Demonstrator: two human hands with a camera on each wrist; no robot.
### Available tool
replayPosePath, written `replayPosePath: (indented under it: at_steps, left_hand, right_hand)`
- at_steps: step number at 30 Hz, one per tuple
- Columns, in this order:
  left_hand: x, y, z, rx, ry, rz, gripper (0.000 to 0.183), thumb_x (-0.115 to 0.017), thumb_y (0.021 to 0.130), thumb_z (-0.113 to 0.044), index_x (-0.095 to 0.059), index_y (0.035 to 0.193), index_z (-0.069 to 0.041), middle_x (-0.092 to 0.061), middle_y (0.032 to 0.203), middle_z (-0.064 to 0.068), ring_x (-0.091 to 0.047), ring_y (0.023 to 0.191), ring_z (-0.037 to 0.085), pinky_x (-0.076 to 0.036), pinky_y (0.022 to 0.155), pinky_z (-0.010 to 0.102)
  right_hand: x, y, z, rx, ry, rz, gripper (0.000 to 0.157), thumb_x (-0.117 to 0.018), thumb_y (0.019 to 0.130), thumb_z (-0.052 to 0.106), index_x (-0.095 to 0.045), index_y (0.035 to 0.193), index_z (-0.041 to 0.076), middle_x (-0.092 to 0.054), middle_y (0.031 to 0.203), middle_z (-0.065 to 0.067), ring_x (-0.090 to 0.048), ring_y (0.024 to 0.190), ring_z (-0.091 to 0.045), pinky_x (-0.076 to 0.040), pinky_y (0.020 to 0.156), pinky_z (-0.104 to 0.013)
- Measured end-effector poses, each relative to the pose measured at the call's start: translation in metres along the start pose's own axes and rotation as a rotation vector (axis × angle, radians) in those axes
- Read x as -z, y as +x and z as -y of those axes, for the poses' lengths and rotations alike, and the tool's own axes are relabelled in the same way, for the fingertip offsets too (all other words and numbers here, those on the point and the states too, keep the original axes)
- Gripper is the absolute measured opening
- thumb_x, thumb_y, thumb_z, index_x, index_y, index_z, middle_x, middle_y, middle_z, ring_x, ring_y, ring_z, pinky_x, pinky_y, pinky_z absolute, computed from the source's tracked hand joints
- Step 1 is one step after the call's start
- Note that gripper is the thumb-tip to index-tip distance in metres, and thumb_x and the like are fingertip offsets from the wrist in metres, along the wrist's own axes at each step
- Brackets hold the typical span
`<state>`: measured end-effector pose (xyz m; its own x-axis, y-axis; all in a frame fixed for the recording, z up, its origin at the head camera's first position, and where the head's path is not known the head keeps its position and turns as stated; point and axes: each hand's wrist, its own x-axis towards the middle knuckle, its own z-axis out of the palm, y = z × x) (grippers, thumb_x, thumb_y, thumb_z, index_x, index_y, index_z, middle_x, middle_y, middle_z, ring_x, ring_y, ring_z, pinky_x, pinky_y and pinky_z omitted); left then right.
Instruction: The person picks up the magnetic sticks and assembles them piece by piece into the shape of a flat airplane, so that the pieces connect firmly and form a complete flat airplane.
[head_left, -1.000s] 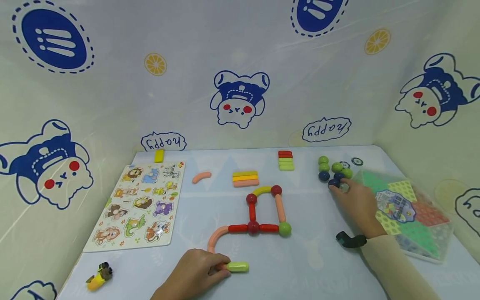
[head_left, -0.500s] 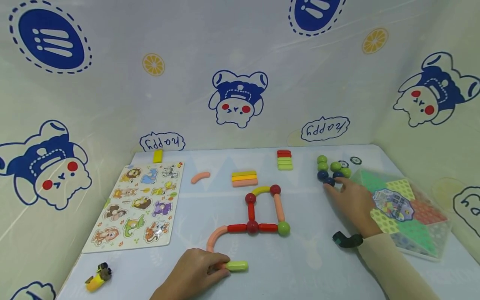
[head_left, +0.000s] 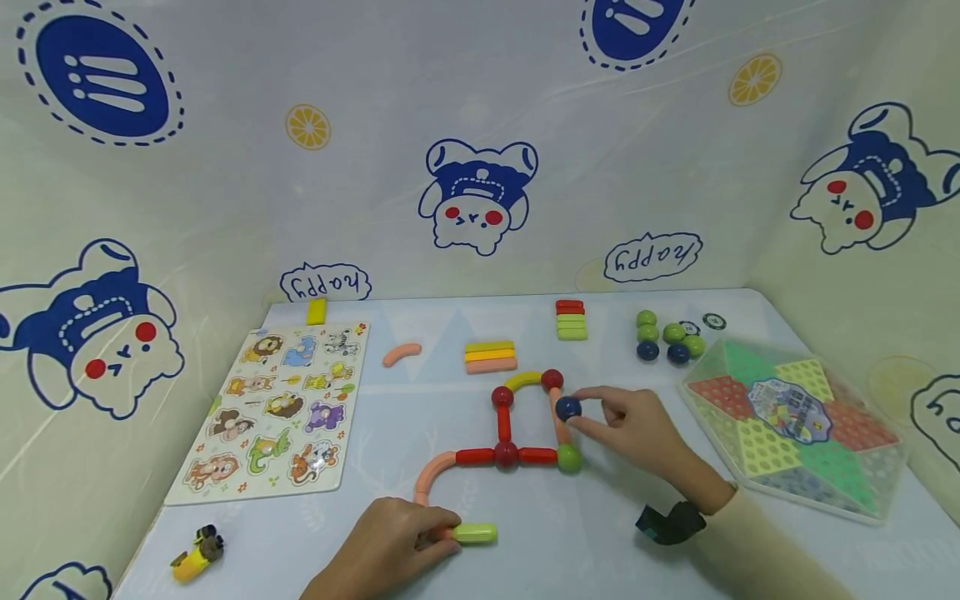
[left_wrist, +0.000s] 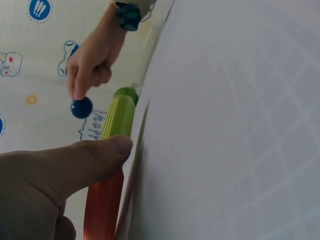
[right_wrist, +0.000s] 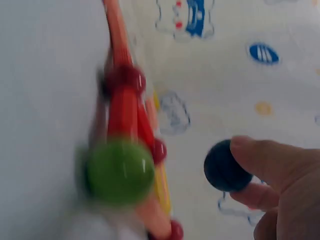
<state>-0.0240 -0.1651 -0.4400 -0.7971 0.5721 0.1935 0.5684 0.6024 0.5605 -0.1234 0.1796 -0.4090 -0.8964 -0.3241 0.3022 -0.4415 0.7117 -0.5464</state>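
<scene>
My left hand (head_left: 397, 537) pinches a light green building stick (head_left: 477, 533) where it meets a salmon one (left_wrist: 103, 210); the thumb covers the joint. A curved salmon stick (head_left: 433, 475) leads from that hand to the flat frame of sticks and balls, partly hidden by the hand. In the frame are red sticks (head_left: 537, 456), a yellow curved stick (head_left: 525, 381), several red balls (head_left: 507, 454) and a green ball (head_left: 569, 457). Between thumb and fingers, my right hand (head_left: 637, 425) holds a dark blue ball (right_wrist: 223, 166) above the frame's right side.
Green balls (head_left: 674, 333) and two dark blue balls (head_left: 678, 353) sit at the back right, beside a clear-lidded box (head_left: 795, 433). Spare sticks (head_left: 491, 358) lie behind the frame. An animal puzzle board (head_left: 273, 408) and a small yellow toy (head_left: 198, 554) are on the left.
My right hand has taken a dark blue ball from the back-right group and moved it left and nearer, over the frame. The left hand keeps its place.
</scene>
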Motion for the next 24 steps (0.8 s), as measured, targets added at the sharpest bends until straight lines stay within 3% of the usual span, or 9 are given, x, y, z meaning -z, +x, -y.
replayPosePath:
  at_steps: [6, 9, 12, 17, 24]
  left_hand:
    - [0.000, 0.000, -0.001, 0.005, -0.001, 0.017, 0.023, -0.069, 0.083, -0.037, -0.074, 0.100, -0.022, -0.065, 0.078, -0.023, -0.047, 0.059, -0.014, -0.044, 0.060, 0.012]
    - [0.000, 0.000, -0.001, -0.002, 0.003, 0.011, 0.023, -0.069, 0.083, -0.037, -0.074, 0.099, -0.021, -0.065, 0.078, -0.023, -0.046, 0.059, -0.015, -0.044, 0.060, 0.011]
    - [-0.002, 0.001, 0.000, -0.021, 0.002, -0.001, 0.023, -0.069, 0.083, -0.036, -0.074, 0.100, -0.020, -0.066, 0.080, -0.021, -0.047, 0.061, -0.017, -0.044, 0.062, 0.010]
    - [-0.005, 0.001, -0.001, -0.026, -0.015, 0.005, 0.023, -0.069, 0.084, -0.035, -0.074, 0.100, -0.020, -0.066, 0.081, -0.021, -0.047, 0.061, -0.018, -0.042, 0.059, 0.008]
    - [-0.001, 0.001, 0.000, -0.034, 0.015, 0.007, 0.023, -0.070, 0.082, -0.038, -0.073, 0.099, -0.022, -0.066, 0.079, -0.023, -0.047, 0.061, -0.019, -0.041, 0.058, 0.008]
  right_hand:
    - [-0.022, -0.019, 0.044, 0.168, 0.099, 0.334, 0.037, -0.066, 0.079, 0.054, -0.066, 0.110, 0.035, -0.034, 0.049, 0.017, -0.034, 0.042, -0.001, -0.029, 0.041, -0.019]
    - [-0.035, -0.030, 0.055, 0.257, 0.112, 0.433, 0.037, -0.063, 0.082, 0.053, -0.066, 0.113, 0.032, -0.034, 0.051, 0.019, -0.033, 0.043, 0.002, -0.029, 0.041, -0.018]
    - [-0.047, -0.040, 0.056, 0.299, 0.131, 0.444, 0.035, -0.062, 0.084, 0.052, -0.066, 0.113, 0.032, -0.032, 0.052, 0.020, -0.031, 0.043, 0.005, -0.027, 0.040, -0.017]
    - [-0.056, -0.055, 0.051, 0.291, 0.200, 0.422, 0.034, -0.063, 0.085, 0.048, -0.066, 0.113, 0.029, -0.030, 0.052, 0.021, -0.029, 0.042, 0.006, -0.026, 0.037, -0.017]
    - [-0.065, -0.057, 0.049, 0.298, 0.230, 0.442, 0.032, -0.063, 0.086, 0.046, -0.062, 0.114, 0.033, -0.031, 0.053, 0.019, -0.031, 0.045, 0.006, -0.028, 0.039, -0.017]
